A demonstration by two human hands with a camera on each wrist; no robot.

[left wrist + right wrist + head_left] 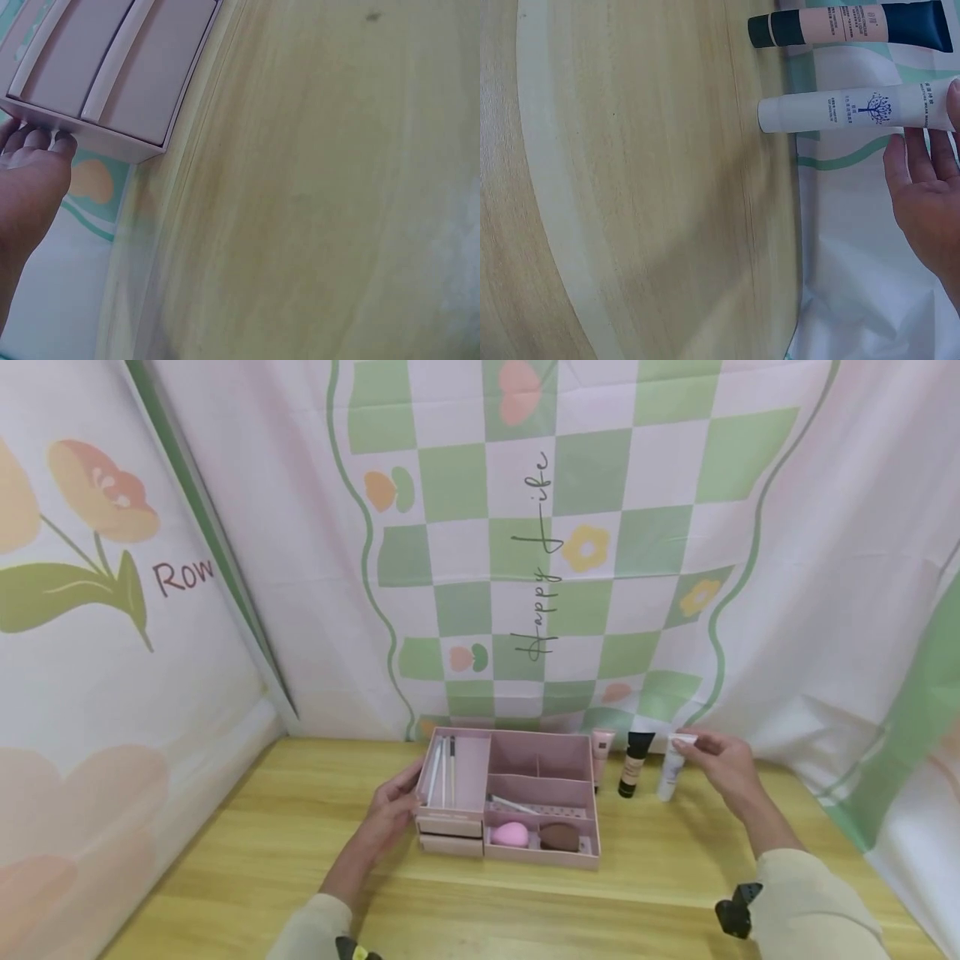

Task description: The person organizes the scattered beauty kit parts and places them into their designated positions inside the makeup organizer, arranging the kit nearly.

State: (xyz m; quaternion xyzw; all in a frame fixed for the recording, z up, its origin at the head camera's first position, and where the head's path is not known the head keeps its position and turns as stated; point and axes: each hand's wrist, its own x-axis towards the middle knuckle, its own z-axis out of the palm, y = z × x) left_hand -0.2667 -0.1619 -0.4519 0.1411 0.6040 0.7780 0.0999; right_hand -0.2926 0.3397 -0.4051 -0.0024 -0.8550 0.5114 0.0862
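A pink organizer box [542, 860] with open compartments and two small drawers stands on the table. My left hand [396, 802] touches its left side; the left wrist view shows the fingertips against the side wall by the drawers [142, 67]. At the right, my right hand [723, 767] pinches the top end of a white tube [817, 112] with a blue tree print, which stands upright on its cap. Beside it stand a black and beige tube [634, 764] and, close to the box, a pink tube [602, 752].
Inside the box lie thin brushes [447, 772], a pink makeup sponge [511, 835], a brown sponge [559, 837] and a pale stick [513, 805]. A printed curtain [555, 610] hangs behind the wooden table [300, 843], and another cloth [75, 693] hangs at the left.
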